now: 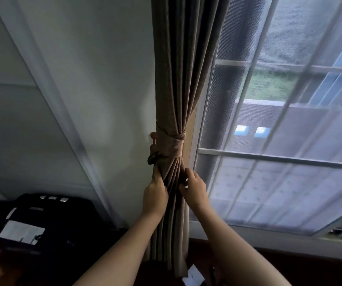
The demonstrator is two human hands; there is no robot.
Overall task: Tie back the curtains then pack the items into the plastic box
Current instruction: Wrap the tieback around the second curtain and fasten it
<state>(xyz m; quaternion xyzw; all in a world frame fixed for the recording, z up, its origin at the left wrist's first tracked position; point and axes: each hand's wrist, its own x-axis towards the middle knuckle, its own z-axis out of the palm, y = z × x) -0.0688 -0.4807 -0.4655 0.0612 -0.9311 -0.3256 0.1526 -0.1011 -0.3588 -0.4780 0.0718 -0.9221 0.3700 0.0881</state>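
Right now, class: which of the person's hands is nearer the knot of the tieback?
Left. The left hand grips the curtain folds directly under the knot, fingers almost touching it. The right hand pinches folds lower and further right.

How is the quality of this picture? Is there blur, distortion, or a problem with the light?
Head view: daylight enters only through the window, so the black device at lower left is dim; the wide lens bends the white wall trim and leans the frame; the curtain, tieback, left hand and right hand are fairly sharp, the edges soft.
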